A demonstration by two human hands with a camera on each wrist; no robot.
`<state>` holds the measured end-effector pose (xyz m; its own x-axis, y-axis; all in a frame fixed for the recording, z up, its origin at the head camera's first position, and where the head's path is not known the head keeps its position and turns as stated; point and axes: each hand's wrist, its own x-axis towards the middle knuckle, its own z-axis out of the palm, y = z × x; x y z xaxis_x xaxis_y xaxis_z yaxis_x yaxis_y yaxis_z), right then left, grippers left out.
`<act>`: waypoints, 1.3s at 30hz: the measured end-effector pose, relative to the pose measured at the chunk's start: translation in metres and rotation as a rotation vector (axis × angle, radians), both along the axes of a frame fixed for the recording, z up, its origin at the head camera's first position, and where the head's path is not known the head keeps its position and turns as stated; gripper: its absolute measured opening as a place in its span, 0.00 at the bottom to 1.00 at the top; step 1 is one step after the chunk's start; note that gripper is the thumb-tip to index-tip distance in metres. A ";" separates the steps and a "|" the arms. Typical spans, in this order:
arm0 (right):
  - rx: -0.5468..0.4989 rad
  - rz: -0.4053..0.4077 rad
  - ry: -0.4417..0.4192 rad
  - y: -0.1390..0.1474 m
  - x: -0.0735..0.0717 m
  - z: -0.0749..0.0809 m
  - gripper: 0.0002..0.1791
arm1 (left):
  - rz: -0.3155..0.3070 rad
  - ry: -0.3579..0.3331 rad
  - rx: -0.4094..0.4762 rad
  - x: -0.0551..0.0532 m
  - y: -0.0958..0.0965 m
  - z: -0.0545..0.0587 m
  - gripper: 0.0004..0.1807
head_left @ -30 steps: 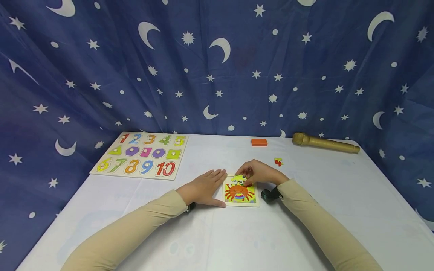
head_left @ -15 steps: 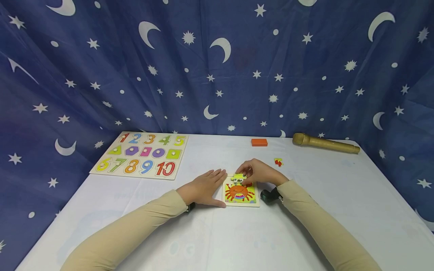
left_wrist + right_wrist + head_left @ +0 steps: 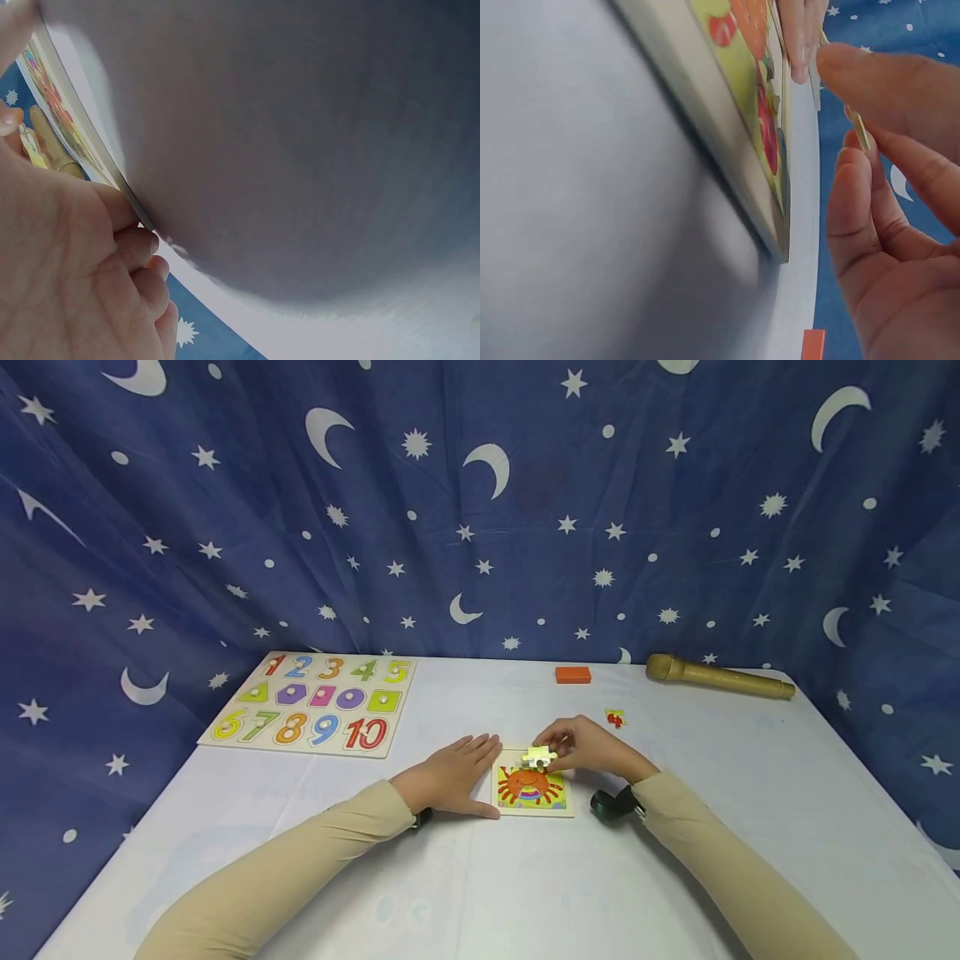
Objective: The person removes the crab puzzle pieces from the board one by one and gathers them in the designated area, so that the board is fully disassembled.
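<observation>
A small wooden jigsaw puzzle [image 3: 529, 787] with an orange crab picture lies between the hands. My left hand [image 3: 452, 778] rests flat, fingers straight and thumb spread, along its left side; in the left wrist view the fingertips touch the board edge. My right hand [image 3: 588, 748] pinches a yellow puzzle piece [image 3: 537, 757] between thumb and fingers over the board's top part. The right wrist view shows this puzzle piece [image 3: 861, 132] nearly edge-on, held off the board. Another puzzle piece [image 3: 616, 718], red and yellow, lies on the table beyond the right hand.
At the back left lies a number and shape peg board [image 3: 307, 703]. An orange block [image 3: 573, 675] and a gold toy microphone [image 3: 720, 678] are along the back of the white-covered table [image 3: 480, 885]. A blue star-and-moon curtain [image 3: 420, 560] hangs behind.
My right hand has shifted a little to the right, and the yellow puzzle piece has tilted, its printed eyes no longer showing. The left hand has stayed still.
</observation>
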<state>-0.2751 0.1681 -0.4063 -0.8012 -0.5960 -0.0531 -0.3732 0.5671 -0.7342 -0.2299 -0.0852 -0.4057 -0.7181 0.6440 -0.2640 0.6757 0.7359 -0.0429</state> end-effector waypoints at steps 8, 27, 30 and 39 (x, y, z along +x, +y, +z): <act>-0.048 -0.076 0.029 0.022 0.019 0.001 0.18 | -0.006 0.011 -0.006 -0.001 0.000 0.001 0.55; -0.030 -0.202 0.151 0.100 0.029 0.009 0.20 | 0.002 0.006 -0.007 0.000 0.001 0.003 0.55; -0.001 -0.225 0.138 0.113 0.022 0.013 0.21 | 0.001 0.005 0.000 0.000 0.000 0.003 0.54; 0.073 -0.317 0.023 0.143 -0.008 0.012 0.24 | 0.006 -0.005 -0.004 0.002 0.000 0.001 0.54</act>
